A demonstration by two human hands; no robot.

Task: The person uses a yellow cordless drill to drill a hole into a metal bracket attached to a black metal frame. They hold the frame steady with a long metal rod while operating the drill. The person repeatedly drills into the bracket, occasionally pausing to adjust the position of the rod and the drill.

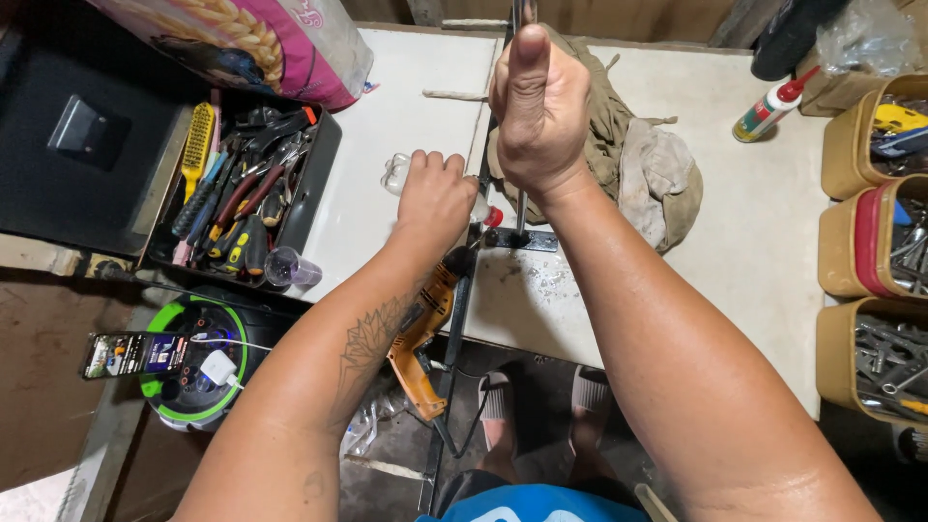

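1. Thin upright steel rod point(521, 208) stands on the white tabletop point(735, 242), beside the crumpled khaki rag point(648, 169).
2. Right hand point(537, 106) is fisted around the rod's top.
3. Left hand point(434, 198) presses down left of the rod; its hold can't be made out.

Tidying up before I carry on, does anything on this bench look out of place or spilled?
Two things. The orange drill hangs over the bench's front edge, below the left hand, and could slip off. A patch of small droplets or shavings lies on the white benchtop near the dark metal bracket.
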